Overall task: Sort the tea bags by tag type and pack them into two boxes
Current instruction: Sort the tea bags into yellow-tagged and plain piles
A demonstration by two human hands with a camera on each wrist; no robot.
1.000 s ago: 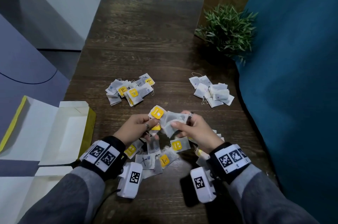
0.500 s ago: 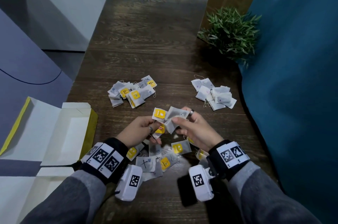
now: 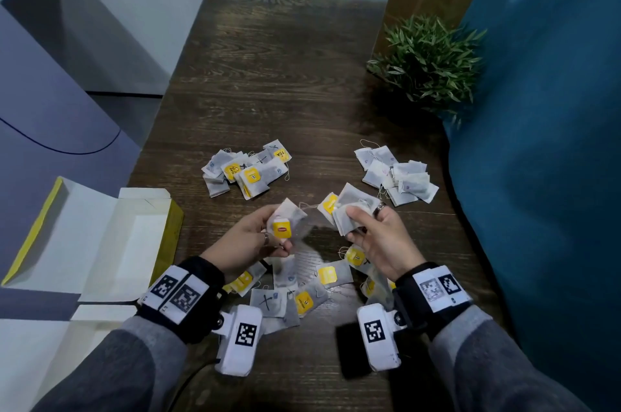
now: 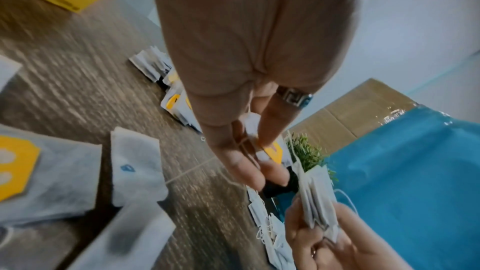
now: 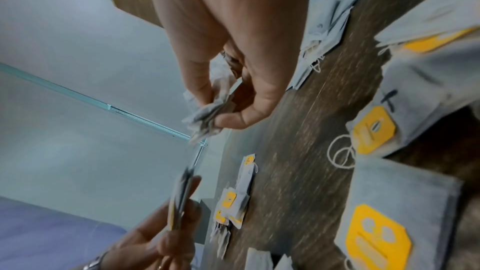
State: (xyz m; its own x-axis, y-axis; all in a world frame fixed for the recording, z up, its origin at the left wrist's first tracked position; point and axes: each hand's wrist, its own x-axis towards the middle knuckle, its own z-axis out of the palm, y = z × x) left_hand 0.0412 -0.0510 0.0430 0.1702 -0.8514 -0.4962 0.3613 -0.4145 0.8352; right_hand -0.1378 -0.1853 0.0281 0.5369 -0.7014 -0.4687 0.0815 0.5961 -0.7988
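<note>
Table (image 3: 295, 82): dark wood grain, long and narrow, running away from the camera to a rounded far end against a pale wall. Blue fabric (image 3: 544, 176) along its right edge, potted plant (image 3: 428, 65) at the right far side beside a brown panel. Open box (image 3: 100, 236), white inside with yellow outside, sits off the left edge.

Left hand (image 3: 248, 243) pinches one tea bag (image 3: 285, 220) with a yellow tag, above the table. Right hand (image 3: 379, 236) grips a small bunch of tea bags (image 3: 353, 210), one yellow tag showing; a thread runs between the two.

Yellow-tag pile (image 3: 247, 169) lies mid-table left, plain white-tag pile (image 3: 396, 176) right, well apart. Unsorted pile (image 3: 302, 287) lies below the hands.
</note>
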